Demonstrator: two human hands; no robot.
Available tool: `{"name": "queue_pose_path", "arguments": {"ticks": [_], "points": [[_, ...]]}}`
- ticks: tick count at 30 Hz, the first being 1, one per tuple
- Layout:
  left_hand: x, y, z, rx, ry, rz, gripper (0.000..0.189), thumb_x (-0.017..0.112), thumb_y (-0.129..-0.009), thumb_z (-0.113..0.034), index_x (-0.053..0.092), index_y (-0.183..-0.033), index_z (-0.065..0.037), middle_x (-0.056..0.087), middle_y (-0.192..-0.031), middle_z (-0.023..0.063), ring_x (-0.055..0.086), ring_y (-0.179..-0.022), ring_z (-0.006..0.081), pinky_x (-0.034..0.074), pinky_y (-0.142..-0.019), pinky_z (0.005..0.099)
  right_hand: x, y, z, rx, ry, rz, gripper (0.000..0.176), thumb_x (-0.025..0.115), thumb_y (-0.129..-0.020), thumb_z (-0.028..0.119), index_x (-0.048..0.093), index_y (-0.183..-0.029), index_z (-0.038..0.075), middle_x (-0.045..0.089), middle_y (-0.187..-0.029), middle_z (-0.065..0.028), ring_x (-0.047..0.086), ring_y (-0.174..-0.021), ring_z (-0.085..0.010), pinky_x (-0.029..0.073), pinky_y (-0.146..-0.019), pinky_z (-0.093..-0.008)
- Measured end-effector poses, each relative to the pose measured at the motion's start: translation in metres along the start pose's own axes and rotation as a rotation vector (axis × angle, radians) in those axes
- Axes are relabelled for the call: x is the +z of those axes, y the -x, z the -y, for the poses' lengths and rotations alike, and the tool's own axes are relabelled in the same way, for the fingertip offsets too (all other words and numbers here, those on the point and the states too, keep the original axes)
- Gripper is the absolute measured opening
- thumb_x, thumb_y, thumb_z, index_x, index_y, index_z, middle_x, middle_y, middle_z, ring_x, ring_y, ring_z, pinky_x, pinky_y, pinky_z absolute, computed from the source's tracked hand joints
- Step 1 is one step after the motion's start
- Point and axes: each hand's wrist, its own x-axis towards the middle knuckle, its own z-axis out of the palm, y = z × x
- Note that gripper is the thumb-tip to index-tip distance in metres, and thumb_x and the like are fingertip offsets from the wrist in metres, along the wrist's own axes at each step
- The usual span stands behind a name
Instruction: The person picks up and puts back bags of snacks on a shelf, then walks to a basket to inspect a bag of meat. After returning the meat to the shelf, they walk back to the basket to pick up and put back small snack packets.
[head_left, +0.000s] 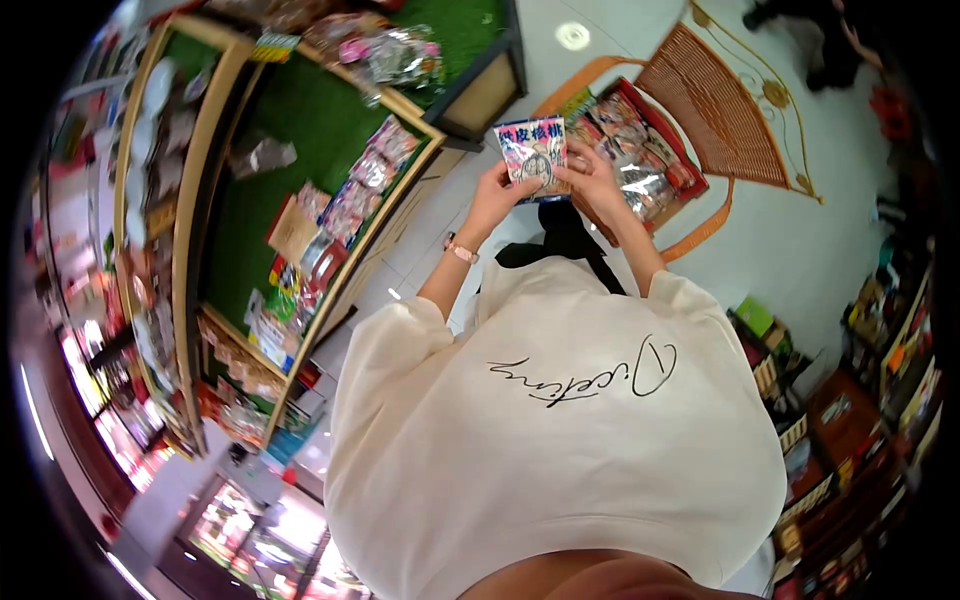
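Head view.

Item 1: snack packet (532,152), flat, printed side to the camera, held up in front of the chest, above the pale tiled floor (800,240) and just left of the basket. Large blue Chinese characters across the top edge, the last three apparently "皮核桃". Cartoon figure in pink and white beneath. Smaller print too fine to read.

Item 2: left hand (495,200), fingers closed on the packet's left edge. Pink-strapped watch (462,252) on the wrist.

Item 3: right hand (592,185), fingers closed on the packet's right edge and lower corner.

Item 4: cream sweatshirt (560,450), sleeves pushed up the forearms. Black cursive script (585,375) across the chest, seen upside down, not legible with certainty.

Item 5: wicker basket (690,235) on the floor, orange rim, red inner edge, filled with clear-wrapped packets (630,140) with red and yellow printing, wording unreadable. Woven lid (715,110) tilted back behind it.

Item 6: wood-framed display stand (390,215) to the left, lined with green turf (290,120). Assorted pink and red packets (365,175) along its near edge, labels too small to read.

Item 7: shelves (880,360) at far right, stocked with boxed goods, printing indistinct.
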Motion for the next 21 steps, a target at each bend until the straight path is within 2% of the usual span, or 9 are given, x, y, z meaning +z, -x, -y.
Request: {"name": "queue_pose_path", "arguments": {"ticks": [2,3,8,12,21], "points": [[-0.02,0.044,0.002,0.068,0.0,-0.083,0.035,0.068,-0.074,-0.009,0.052,-0.104,-0.001,0.06,-0.096,0.004,0.057,-0.081,0.009,0.047,-0.071,0.0238,0.031,0.011,-0.02,0.039,0.079,0.075,0.048,0.061,-0.077,0.0,0.04,-0.12,0.001,0.058,-0.099,-0.0095,0.057,-0.09,-0.0163,0.053,-0.071,-0.0312],[-0.027,0.068,0.0,0.034,0.071,-0.123,0.038,0.068,-0.073,-0.008,0.05,-0.106,-0.001,0.06,-0.096,0.0045,0.057,-0.083,0.0098,0.048,-0.073,0.0238,0.047,0.017,-0.028,0.059,0.117,0.106,0.048,0.062,-0.077,0.0,0.04,-0.119,0.001,0.058,-0.099,-0.0102,0.057,-0.089,-0.0164,0.053,-0.072,-0.0312],[-0.066,0.173,0.032,0.108,0.126,-0.329,0.039,0.066,-0.074,-0.005,0.046,-0.108,0.0,0.059,-0.1,0.0068,0.058,-0.087,0.0124,0.048,-0.075,0.025,0.114,0.059,-0.082,0.235,0.228,0.286,0.05,0.066,-0.074,0.003,0.04,-0.117,0.0,0.059,-0.095,-0.0125,0.059,-0.085,-0.0181,0.052,-0.073,-0.0313],[-0.082,0.246,0.064,0.096,0.195,-0.473,0.042,0.064,-0.077,-0.005,0.043,-0.112,0.0,0.057,-0.102,0.0076,0.057,-0.091,0.0132,0.047,-0.078,0.0262,0.146,0.083,-0.138,0.32,0.36,0.413,0.052,0.064,-0.076,0.003,0.037,-0.12,0.0,0.059,-0.095,-0.0132,0.06,-0.08,-0.0179,0.052,-0.072,-0.0312],[-0.115,0.333,0.113,0.144,0.311,-0.685,0.043,0.064,-0.076,-0.005,0.042,-0.113,0.0,0.058,-0.102,0.0081,0.057,-0.09,0.014,0.047,-0.078,0.0252,0.214,0.113,-0.194,0.46,0.478,0.559,0.051,0.064,-0.076,0.003,0.036,-0.12,0.0,0.061,-0.087,-0.0144,0.062,-0.07,-0.0173,0.053,-0.064,-0.0272]]}}
